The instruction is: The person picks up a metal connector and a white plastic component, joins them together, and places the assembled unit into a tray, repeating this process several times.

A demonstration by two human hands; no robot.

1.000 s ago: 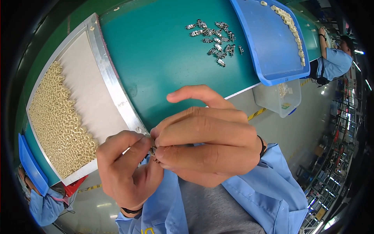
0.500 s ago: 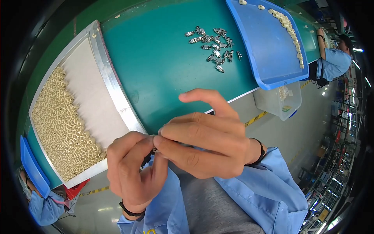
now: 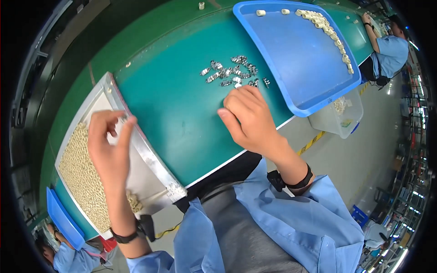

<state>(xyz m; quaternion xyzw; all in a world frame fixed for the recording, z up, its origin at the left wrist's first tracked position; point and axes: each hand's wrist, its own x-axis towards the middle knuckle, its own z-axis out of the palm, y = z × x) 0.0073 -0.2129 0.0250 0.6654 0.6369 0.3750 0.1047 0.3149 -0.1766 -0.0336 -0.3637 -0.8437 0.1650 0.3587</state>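
On the green table (image 3: 182, 127) (above grey floor (image 3: 355, 157)) lie metal parts (image 3: 226, 73).

The right hand (image 3: 248, 113) keeps its curled fingertips out of view; whether they hold anything cannot be told. The left hand (image 3: 109, 148) and forearm cover some cream pieces (image 3: 81, 173) toward 8 o'clock. The blue tray (image 3: 302, 59) partly hides the clear bin (image 3: 340, 120) at 3 o'clock, its contents too small to identify.
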